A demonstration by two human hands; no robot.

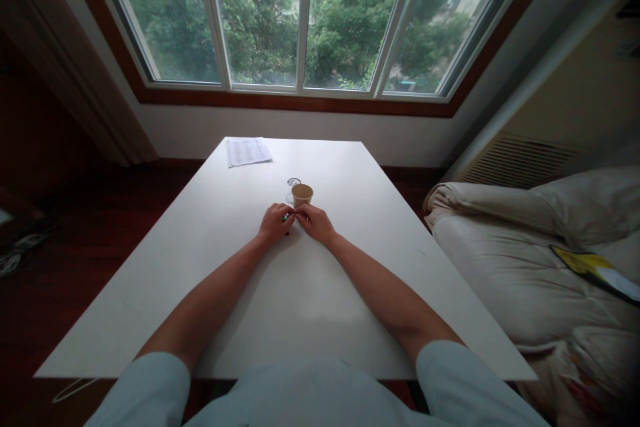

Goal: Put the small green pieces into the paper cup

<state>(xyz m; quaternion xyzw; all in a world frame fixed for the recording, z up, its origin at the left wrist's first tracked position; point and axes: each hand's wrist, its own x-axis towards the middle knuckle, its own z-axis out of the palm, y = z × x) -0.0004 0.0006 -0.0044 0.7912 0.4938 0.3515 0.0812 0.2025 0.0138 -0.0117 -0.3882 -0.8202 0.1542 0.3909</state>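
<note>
A paper cup [303, 193], tan inside, stands upright on the white table [320, 280], just beyond my fingertips. My left hand [276, 221] is closed around a small thing with a green bit and a dark end; its kind cannot be made out. My right hand [314, 221] has its fingers pinched together, meeting the left fingertips in front of the cup. What lies between the two sets of fingertips is too small to tell. Behind the cup lies a small dark looped thing [294, 181], perhaps a thin coil. A faint clear curved shape shows at the cup's left side.
Printed sheets of paper [249, 151] lie at the table's far left corner. A pale padded sofa [500, 260] stands to the right, with a yellow, black and white flat item [595, 270] on it. A window [300, 27] is beyond the table.
</note>
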